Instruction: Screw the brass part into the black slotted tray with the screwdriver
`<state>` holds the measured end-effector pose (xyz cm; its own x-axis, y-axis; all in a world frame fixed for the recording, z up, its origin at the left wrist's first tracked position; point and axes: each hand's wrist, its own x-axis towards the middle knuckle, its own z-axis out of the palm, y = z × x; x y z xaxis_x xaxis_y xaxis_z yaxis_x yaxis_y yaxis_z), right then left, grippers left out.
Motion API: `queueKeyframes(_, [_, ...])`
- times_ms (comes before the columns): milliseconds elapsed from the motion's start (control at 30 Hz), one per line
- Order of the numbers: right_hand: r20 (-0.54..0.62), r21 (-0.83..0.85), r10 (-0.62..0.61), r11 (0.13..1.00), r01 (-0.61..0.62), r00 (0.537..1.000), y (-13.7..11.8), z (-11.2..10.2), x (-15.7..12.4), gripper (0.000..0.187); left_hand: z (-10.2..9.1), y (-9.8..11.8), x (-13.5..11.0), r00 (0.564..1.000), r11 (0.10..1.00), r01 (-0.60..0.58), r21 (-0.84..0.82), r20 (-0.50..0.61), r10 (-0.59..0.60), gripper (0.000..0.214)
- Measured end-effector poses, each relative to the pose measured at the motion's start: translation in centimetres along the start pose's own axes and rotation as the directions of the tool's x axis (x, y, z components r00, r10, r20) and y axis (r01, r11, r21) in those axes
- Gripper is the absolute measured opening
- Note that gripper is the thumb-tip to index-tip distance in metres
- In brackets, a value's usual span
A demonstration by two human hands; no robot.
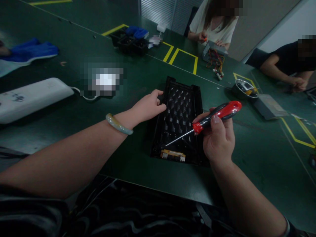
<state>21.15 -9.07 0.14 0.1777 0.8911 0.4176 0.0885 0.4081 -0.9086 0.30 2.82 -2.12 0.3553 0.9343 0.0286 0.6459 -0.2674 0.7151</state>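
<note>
A black plastic panel (179, 112), rectangular with raised edges and a dimpled, slotted middle, lies on the green table. Near its front end sits a small yellow-brown circuit board (172, 154) with white connectors. My left hand (150, 107), wearing a jade-like bangle at the wrist, grips the panel's left edge with bent fingers. My right hand (219, 138) is wrapped round a red and black screwdriver (217, 115) above the panel's right side. The screwdriver's thin shaft slants down left, and its tip is at the panel's front left corner; whether it touches a screw I cannot tell.
A white power strip (37, 97) lies left, its cable leading to a blurred-out object. Blue gloves (29, 51) and black bins (128, 42) are farther off. Across the table, one person handles a metal box with wires (214, 54); another sits right, near a metal bowl (245, 89).
</note>
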Motion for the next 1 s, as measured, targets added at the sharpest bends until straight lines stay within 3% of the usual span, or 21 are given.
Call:
queueKeyframes(300, [0.017, 0.077, -0.007, 0.997, 0.005, 1.000, 0.1, 0.1, 0.1, 0.016, -0.1, 0.3, -0.1, 1.000, 1.000, 0.009, 0.007, -0.002, -0.009, 0.065])
queueKeyframes(567, [0.025, 0.035, -0.030, 0.999, 0.029, 0.999, 0.1, 0.1, 0.0, 0.016, 0.1, -0.1, 0.1, 1.000, 1.000, -0.015, 0.018, -0.020, 0.015, 0.062])
queueKeyframes(667, [0.026, 0.008, -0.034, 0.999, 0.033, 0.999, -0.1, 0.1, -0.1, 0.018, -0.2, 0.3, -0.3, 0.989, 0.998, -0.058, 0.010, -0.137, 0.059, 0.063])
queueKeyframes(767, [0.031, -0.007, -0.043, 0.999, 0.044, 0.999, -0.3, 0.1, -0.1, 0.018, -0.8, 1.4, -1.4, 0.954, 0.980, -0.194, -0.043, -0.241, 0.179, 0.045])
queueKeyframes(833, [0.039, -0.007, -0.064, 0.998, 0.065, 0.997, -0.4, 0.1, -0.1, 0.018, -1.3, 2.3, -2.3, 0.953, 0.940, -0.292, -0.175, -0.133, 0.272, 0.034])
queueKeyframes(900, [0.048, -0.014, -0.088, 0.996, 0.089, 0.995, -0.4, 0.0, -0.1, 0.019, -1.7, 3.0, -3.2, 0.927, 0.893, -0.314, -0.321, 0.102, 0.362, 0.034])
queueKeyframes(1000, [0.071, -0.047, -0.126, 0.990, 0.129, 0.989, -0.4, 0.0, -0.1, 0.021, -1.9, 3.4, -3.8, 0.802, 0.870, -0.290, -0.399, 0.394, 0.449, 0.036])
